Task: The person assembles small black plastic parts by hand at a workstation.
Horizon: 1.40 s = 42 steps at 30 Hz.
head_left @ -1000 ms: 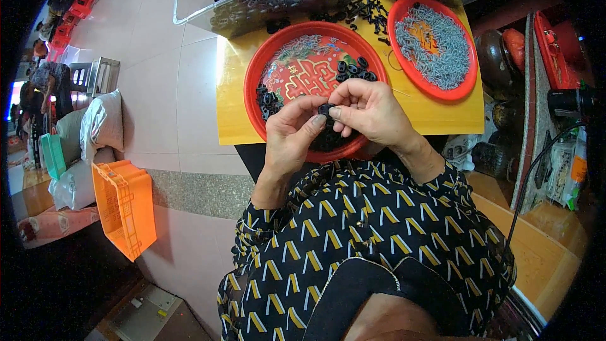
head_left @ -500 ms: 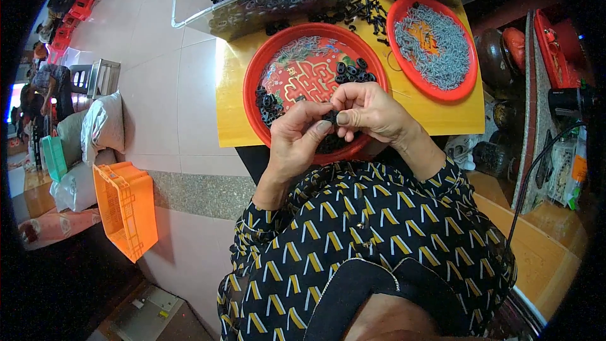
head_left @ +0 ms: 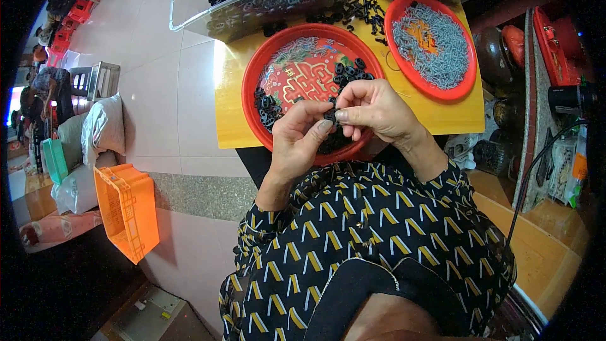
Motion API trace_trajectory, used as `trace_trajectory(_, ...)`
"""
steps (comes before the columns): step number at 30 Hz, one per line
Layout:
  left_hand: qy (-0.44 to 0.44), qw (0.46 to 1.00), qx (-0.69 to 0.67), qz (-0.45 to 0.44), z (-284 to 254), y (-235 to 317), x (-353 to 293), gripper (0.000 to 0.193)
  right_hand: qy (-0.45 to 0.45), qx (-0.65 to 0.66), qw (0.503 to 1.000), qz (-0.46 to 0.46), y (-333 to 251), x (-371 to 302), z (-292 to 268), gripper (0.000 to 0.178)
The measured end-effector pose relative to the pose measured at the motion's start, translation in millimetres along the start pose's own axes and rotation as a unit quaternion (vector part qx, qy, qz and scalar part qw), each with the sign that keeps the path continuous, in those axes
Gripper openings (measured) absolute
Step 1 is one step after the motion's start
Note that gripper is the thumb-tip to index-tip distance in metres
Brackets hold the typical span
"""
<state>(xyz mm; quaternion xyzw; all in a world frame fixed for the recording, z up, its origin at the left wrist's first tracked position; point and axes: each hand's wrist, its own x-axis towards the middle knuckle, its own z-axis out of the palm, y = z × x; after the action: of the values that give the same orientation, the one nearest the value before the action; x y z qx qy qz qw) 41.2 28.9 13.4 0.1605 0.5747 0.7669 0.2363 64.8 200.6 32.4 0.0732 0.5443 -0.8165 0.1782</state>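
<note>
Above the near edge of a round red tray (head_left: 251,66), my two hands meet with their fingertips close together. My left hand (head_left: 302,131) is closed, pinching a small black plastic part (head_left: 331,113) between thumb and fingers. From the other side my right hand (head_left: 375,113) pinches at the same part, its thumb and forefinger closed; the fingers cover most of it. Inside the tray lie black oval parts (head_left: 351,74) at the right, more black parts (head_left: 267,108) at the left, and grey screws (head_left: 303,46) at the far side.
A red plate (head_left: 470,82) heaped with grey screws (head_left: 439,57) stands right on the yellow table (head_left: 230,101). Clear plastic bins (head_left: 189,16) of black parts stand behind. Loose black pieces (head_left: 366,9) lie between them. An orange crate (head_left: 129,211) sits on the floor at left.
My right hand has shifted slightly, and its fingers have moved a little on the small black part. My left hand stays nearly in place.
</note>
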Motion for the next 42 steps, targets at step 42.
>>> trace_trajectory(42,-0.004,0.991,0.104,0.087,5,2,2,0.018,-0.102,0.056,0.993,-0.035,15,7,-12,0.018)
